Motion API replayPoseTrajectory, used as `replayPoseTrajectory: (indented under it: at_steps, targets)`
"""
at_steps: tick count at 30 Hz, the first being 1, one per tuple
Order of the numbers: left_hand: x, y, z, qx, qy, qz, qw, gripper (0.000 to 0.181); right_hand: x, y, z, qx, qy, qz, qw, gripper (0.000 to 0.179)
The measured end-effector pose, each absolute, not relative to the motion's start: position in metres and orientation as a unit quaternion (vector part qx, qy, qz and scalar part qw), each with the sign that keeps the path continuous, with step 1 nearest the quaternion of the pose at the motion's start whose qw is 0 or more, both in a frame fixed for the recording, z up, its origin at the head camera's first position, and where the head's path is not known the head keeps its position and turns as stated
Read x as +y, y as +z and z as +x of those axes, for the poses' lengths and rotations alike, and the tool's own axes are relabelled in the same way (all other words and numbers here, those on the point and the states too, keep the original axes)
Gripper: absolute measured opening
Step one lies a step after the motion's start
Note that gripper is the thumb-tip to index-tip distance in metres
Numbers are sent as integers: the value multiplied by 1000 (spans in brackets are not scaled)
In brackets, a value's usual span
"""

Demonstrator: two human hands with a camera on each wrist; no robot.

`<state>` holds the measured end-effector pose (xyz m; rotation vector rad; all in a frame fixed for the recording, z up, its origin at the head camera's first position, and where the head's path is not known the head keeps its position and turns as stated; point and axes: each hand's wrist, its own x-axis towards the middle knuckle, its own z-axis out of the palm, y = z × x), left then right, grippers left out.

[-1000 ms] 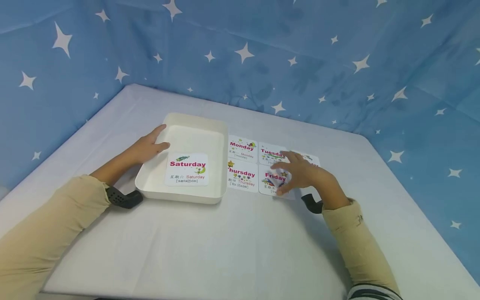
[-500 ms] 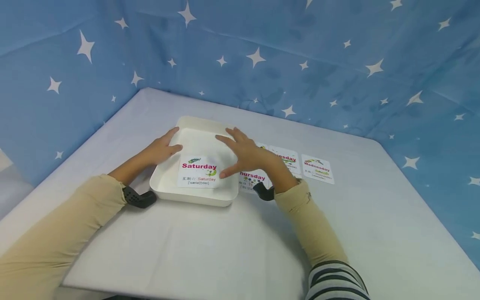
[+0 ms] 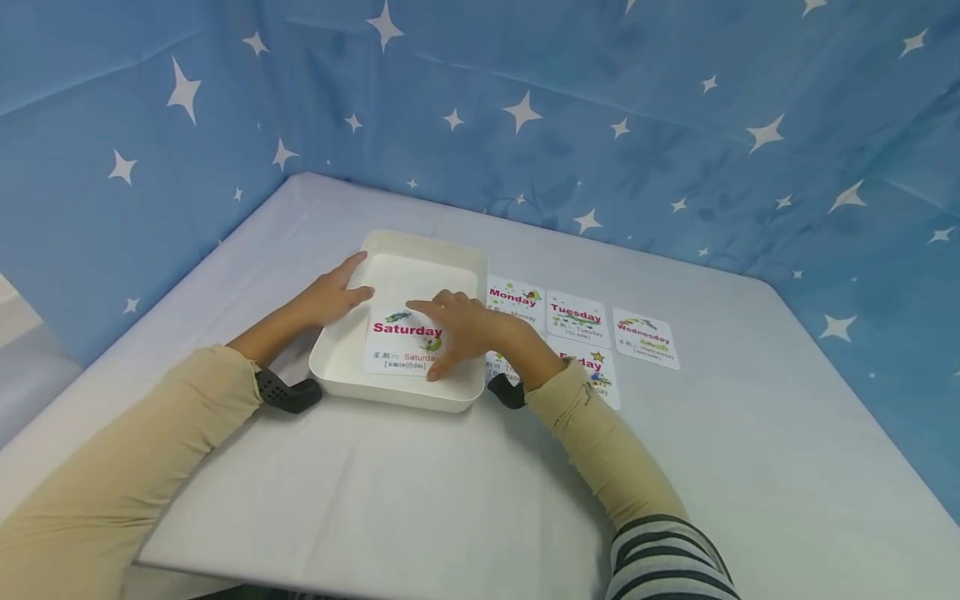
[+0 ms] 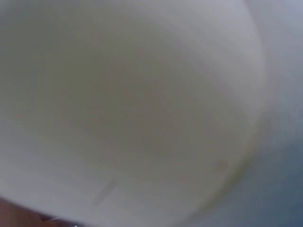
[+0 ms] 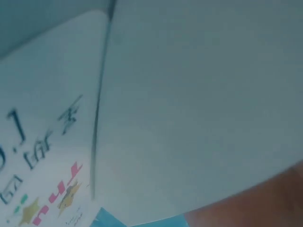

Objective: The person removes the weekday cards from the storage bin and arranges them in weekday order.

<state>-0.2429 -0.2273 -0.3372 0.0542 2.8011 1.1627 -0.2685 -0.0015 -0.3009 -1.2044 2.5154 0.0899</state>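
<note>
My left hand (image 3: 330,293) holds the left wall of a white rectangular tray (image 3: 405,393), thumb over the inner side. Inside the tray lies a "Saturday" card (image 3: 397,350), white with pink lettering. Over the card's right part is my right hand (image 3: 468,329), with thumb and fingers spread apart; it hides that edge, and I cannot tell whether it touches the card. In the left wrist view the tray wall (image 4: 142,104) fills most of the picture, blurred. The right wrist view shows the tray's outer wall (image 5: 189,109) beside a "Thursday" card (image 5: 52,142).
Right of the tray lie a "Monday" card (image 3: 513,300), a "Tuesday" card (image 3: 577,318), a "Wednesday" card (image 3: 647,337) and a "Friday" card (image 3: 596,375), partly behind my right arm. A blue star-patterned curtain (image 3: 450,75) stands behind the white table (image 3: 420,500).
My right hand has moved left from above the "Friday" card, over the tray, and down to the "Saturday" card. The left hand stays at the tray wall. The head view has shifted slightly.
</note>
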Motion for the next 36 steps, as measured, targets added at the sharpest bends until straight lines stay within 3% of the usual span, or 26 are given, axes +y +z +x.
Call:
replayPoseTrajectory:
  at_steps: [8,15,20,27,36]
  targets:
    - [-226,-337,-243,924,377,22,57,68,1,-297,-259,895,-24,-399,196,90]
    - [-225,-337,-243,924,379,24,57,68,0,-296,-255,897,-1,-397,196,91]
    - [-225,-337,-243,923,381,18,58,68,0,-295,-255,892,29,-416,176,94]
    - [-226,-338,-244,924,377,20,59,69,4,-291,-257,891,40,-428,145,85]
    - [-227,-339,-244,923,379,25,51,69,10,-286,-258,883,11,-434,177,77]
